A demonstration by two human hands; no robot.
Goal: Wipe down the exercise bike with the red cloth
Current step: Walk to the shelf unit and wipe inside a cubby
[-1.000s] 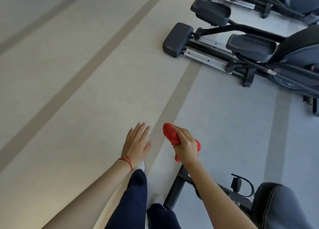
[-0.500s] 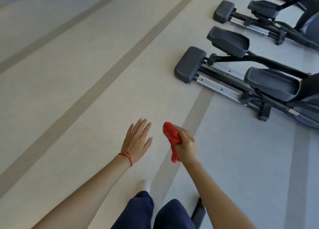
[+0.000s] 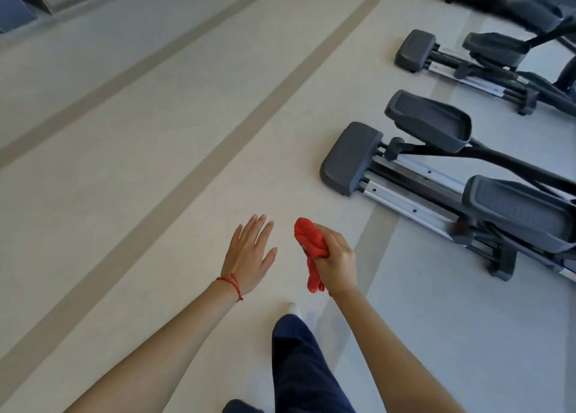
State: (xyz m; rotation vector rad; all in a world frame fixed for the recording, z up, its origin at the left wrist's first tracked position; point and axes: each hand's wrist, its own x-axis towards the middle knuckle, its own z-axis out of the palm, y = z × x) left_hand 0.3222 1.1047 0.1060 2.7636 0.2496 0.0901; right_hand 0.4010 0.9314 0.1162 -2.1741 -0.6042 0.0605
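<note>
Red cloth (image 3: 311, 250) is sitting bunched in my right hand (image 3: 335, 264), fingers curled round it, a tail hanging below, while my left hand (image 3: 249, 253) is hovering flat, fingers straight, holding nothing. No exercise bike is showing in the head view; I am seeing only elliptical machines (image 3: 436, 175), lying ahead-right, rails running away rightward, nearer the cloth hand.
</note>
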